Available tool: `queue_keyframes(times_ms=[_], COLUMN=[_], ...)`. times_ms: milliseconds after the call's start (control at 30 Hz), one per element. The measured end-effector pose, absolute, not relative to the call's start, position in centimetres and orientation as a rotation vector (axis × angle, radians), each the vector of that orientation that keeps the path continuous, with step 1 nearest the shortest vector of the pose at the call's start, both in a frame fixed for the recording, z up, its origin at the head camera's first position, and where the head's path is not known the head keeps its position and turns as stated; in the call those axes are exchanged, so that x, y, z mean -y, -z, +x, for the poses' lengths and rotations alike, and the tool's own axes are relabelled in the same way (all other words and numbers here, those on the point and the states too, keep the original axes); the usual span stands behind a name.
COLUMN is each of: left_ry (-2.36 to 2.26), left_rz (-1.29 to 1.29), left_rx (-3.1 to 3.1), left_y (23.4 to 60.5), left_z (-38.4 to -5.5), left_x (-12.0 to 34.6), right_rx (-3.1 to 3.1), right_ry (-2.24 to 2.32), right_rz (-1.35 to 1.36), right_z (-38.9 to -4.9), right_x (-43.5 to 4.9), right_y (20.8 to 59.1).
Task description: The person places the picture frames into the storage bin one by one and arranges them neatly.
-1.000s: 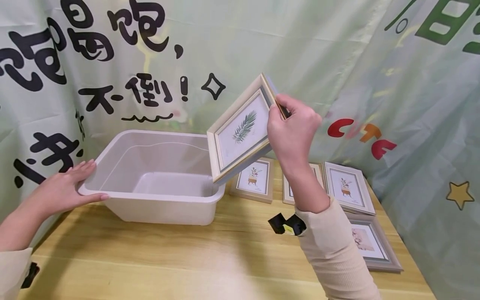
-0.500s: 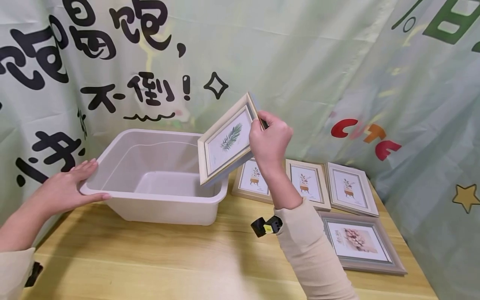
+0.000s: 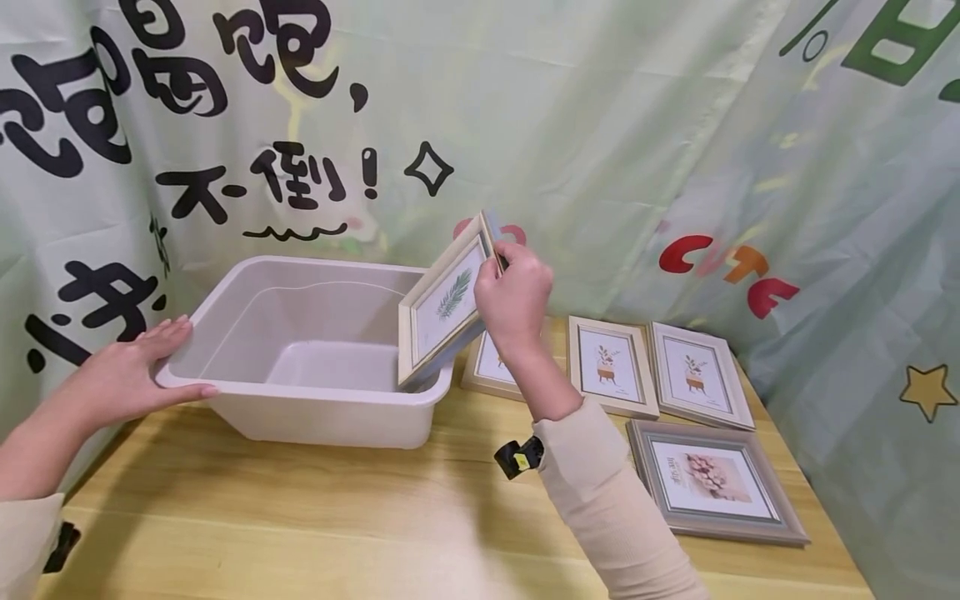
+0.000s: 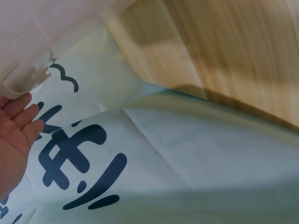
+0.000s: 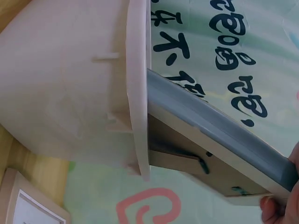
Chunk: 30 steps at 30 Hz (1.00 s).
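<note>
My right hand (image 3: 513, 293) pinches the upper right edge of a cream picture frame (image 3: 405, 337) with a green fern print. The frame is tilted, its lower corner inside the right end of a pale plastic basin (image 3: 322, 421). In the right wrist view, the picture frame's grey side (image 5: 215, 123) and brown back show, and its lower part is hidden behind the basin's rim (image 5: 138, 93). My left hand (image 3: 123, 379) rests on the basin's left corner, fingers along the left rim and thumb along the front. The left wrist view shows its extended fingers (image 4: 23, 116) at the rim.
Right of the basin lie several picture frames: a tan one (image 3: 487, 379) partly hidden by my right arm, a cream one (image 3: 611, 367), a whitish one (image 3: 701, 375) and a grey-brown one (image 3: 720, 483) with a flower print. A printed curtain (image 3: 600, 125) hangs behind the wooden table (image 3: 300, 517).
My right hand has moved left and down with the picture frame, bringing its lower corner into the basin's right end. My left hand has stayed on the rim.
</note>
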<state>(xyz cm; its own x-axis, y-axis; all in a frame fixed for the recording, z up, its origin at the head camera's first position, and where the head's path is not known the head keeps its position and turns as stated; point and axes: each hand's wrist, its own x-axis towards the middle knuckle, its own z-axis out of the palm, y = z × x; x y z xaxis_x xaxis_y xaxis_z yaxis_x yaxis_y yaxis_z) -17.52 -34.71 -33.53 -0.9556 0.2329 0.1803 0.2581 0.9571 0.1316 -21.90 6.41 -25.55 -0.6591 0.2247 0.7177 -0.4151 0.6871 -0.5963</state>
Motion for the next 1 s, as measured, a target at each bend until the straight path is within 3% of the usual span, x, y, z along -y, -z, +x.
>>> queue_keyframes(times_ms=[500,1000], left_ry=[0.239,0.236], left_rz=[-0.359,-0.358], left_rx=[2.949,2.924], left_y=[33.8,33.7], left_z=[-17.7,-17.5], left_x=[34.7,34.6], right_rx=[2.414,2.113], right_ry=[-1.073,-0.817], right_rz=[0.209,0.458], right_z=[-20.3,-20.1], right_x=[-5.4,-3.7], right_y=[25.1,30.2])
